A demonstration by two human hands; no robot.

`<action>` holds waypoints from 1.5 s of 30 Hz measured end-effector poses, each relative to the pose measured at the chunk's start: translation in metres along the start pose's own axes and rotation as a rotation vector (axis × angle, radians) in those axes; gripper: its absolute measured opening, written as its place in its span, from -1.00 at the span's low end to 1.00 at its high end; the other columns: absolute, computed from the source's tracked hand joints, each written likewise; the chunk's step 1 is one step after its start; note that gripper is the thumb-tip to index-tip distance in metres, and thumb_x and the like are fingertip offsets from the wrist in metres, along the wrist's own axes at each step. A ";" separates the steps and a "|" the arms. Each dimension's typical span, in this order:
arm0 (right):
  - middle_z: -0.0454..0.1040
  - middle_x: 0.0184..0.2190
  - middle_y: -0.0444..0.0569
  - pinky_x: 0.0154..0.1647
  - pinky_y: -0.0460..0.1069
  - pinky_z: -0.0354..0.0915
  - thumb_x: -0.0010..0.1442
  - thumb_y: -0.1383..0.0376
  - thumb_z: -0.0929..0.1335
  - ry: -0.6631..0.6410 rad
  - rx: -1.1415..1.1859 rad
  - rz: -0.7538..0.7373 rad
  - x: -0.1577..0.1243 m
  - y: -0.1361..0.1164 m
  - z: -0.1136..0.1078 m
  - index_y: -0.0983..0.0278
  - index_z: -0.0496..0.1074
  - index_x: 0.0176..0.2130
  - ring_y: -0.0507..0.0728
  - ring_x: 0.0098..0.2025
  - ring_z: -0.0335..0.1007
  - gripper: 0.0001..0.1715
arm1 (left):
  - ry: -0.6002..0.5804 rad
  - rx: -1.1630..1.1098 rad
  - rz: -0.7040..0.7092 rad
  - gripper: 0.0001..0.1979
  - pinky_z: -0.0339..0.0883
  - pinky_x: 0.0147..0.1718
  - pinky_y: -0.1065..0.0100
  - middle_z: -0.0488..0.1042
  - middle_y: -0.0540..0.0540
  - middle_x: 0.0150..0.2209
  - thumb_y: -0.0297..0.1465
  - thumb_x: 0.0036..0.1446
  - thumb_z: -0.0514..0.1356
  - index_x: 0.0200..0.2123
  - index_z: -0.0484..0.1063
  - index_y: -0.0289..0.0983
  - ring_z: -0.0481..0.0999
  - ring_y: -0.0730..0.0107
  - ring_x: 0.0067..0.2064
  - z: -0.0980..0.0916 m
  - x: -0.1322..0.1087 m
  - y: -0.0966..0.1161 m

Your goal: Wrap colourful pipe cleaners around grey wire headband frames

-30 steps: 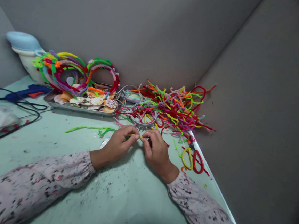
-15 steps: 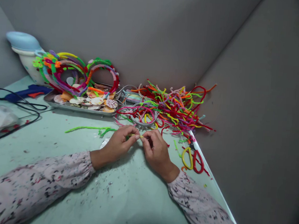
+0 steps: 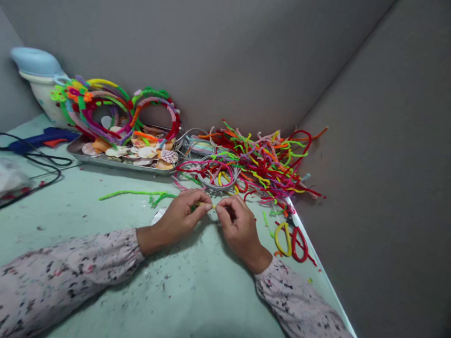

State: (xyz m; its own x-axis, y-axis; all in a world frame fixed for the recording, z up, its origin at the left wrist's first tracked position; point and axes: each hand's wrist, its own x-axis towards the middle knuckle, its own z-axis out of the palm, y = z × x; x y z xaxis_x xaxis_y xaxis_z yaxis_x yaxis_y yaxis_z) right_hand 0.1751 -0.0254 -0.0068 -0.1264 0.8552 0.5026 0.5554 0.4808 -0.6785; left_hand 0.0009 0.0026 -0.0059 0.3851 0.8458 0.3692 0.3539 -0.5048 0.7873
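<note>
Over the pale green table, my left hand (image 3: 184, 213) and my right hand (image 3: 238, 225) face each other with fingertips almost meeting. Both are closed, pinching a thin yellow pipe cleaner (image 3: 213, 207) between thumb and fingers; most of it is hidden by the fingers. Beside my left hand lies a bright green pipe cleaner (image 3: 132, 194), and a small white piece (image 3: 159, 215) shows partly under that hand. To the right of my right hand are scissors with one yellow and one red handle loop (image 3: 300, 245).
A heap of colourful pipe cleaners (image 3: 265, 162) lies at the back right. Plain metal headbands (image 3: 219, 175) lie beside it. A metal tray (image 3: 121, 165) holds shells and wrapped headbands (image 3: 156, 102). At left are a blue glue gun (image 3: 38, 139), its black cord and a lidded container (image 3: 39, 82).
Almost nothing differs. My right hand has shifted very slightly to the right, and the gap between the fingertips is a little wider.
</note>
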 end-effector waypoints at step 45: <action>0.34 -0.16 -0.03 -0.50 -0.07 0.29 0.33 0.17 0.21 -0.133 0.353 0.230 -0.001 0.010 0.004 0.27 0.39 -0.33 -0.05 -0.49 0.27 -0.69 | -0.017 0.032 0.033 -0.85 0.25 -0.20 0.30 0.46 -0.05 -0.32 -0.35 0.23 0.09 -0.33 0.39 -0.27 0.41 0.34 -0.23 0.001 0.001 0.002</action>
State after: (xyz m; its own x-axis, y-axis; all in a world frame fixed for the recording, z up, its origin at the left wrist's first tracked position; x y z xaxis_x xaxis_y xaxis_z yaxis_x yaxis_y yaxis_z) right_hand 0.1778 -0.0208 -0.0165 -0.1499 0.9541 0.2593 0.2697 0.2917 -0.9177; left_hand 0.0029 0.0024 -0.0047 0.4119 0.8254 0.3860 0.3673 -0.5381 0.7587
